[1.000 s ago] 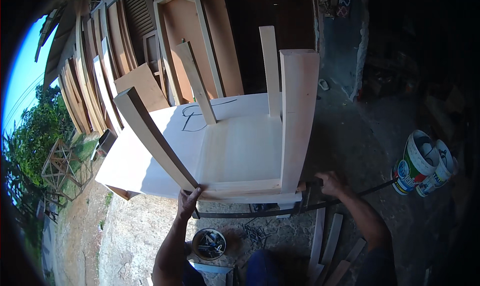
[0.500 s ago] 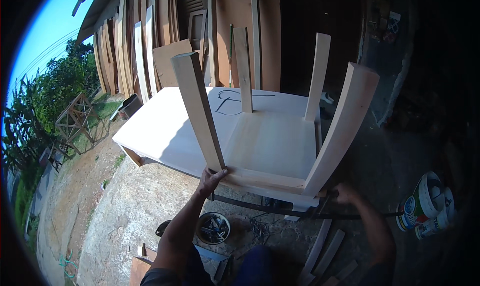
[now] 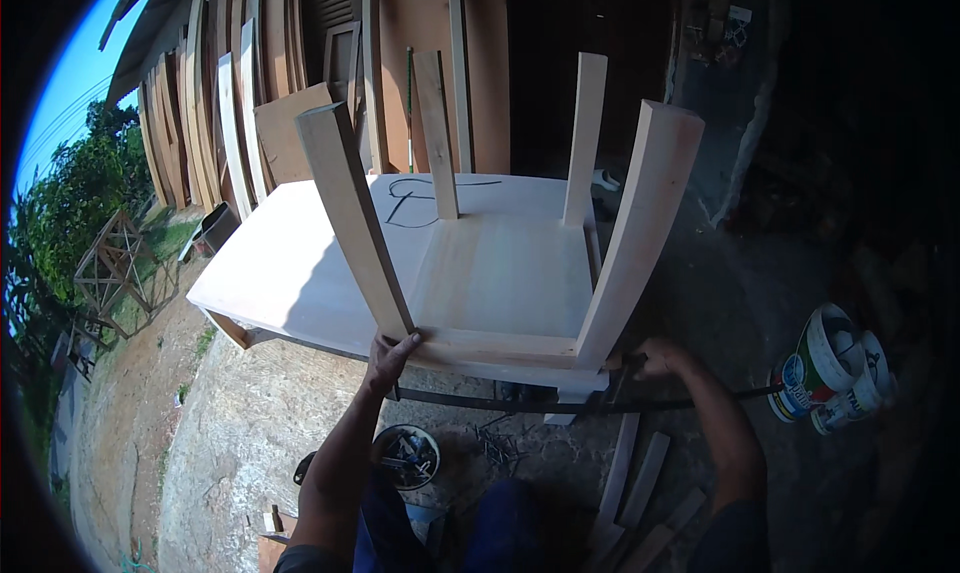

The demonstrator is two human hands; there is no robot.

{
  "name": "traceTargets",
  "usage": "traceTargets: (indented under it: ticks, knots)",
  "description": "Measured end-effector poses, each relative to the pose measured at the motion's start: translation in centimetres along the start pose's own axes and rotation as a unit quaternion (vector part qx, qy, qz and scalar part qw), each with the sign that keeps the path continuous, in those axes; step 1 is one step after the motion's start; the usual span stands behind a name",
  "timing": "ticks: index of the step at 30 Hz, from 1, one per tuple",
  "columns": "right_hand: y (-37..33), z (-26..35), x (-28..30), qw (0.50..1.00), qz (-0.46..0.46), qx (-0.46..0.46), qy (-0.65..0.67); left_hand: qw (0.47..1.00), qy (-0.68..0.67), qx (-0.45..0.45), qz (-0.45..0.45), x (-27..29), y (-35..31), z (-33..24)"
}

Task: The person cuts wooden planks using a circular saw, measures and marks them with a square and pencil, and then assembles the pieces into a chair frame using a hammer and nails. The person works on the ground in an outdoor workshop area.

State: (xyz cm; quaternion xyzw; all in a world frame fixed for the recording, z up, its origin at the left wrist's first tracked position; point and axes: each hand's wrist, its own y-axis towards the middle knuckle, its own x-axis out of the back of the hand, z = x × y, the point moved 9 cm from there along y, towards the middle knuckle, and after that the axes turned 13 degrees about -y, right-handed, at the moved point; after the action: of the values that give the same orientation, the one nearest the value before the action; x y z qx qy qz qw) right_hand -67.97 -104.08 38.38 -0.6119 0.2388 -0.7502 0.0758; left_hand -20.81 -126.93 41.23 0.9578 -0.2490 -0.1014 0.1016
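Observation:
An upturned wooden frame (image 3: 500,349), its legs pointing up, sits on a pale tabletop (image 3: 265,238). My left hand (image 3: 386,361) grips the frame's near left corner, thumb against the foot of the near left leg (image 3: 355,223). Along the frame's front side runs a long dark bar clamp (image 3: 500,407), its bar reaching far out to the right. Beside the foot of the near right leg (image 3: 645,233), my right hand (image 3: 662,358) is closed around the clamp's handle end. Shadow partly hides those fingers.
A bowl of metal pieces (image 3: 408,457) stands on the ground near my knees, with loose nails (image 3: 500,448) beside it. Wood strips (image 3: 640,483) lie at lower right. Paint buckets (image 3: 825,358) stand at right, near the bar's end. Boards (image 3: 215,103) lean on the back wall.
The whole view has shifted, so the scene sits farther left in the picture. Both hands keep their places on the frame and the clamp.

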Motion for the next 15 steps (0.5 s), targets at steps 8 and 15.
traceTargets:
  ticks: [8,15]
  knots:
    - [-5.5,2.0,1.7,0.953,-0.268,-0.041,-0.135,1.0,0.005,-0.007,0.0,0.0,-0.1,-0.2]
    - [-4.4,1.6,2.3,0.983,0.019,-0.083,-0.163,1.0,0.005,-0.021,-0.009,0.4,-0.1,0.2]
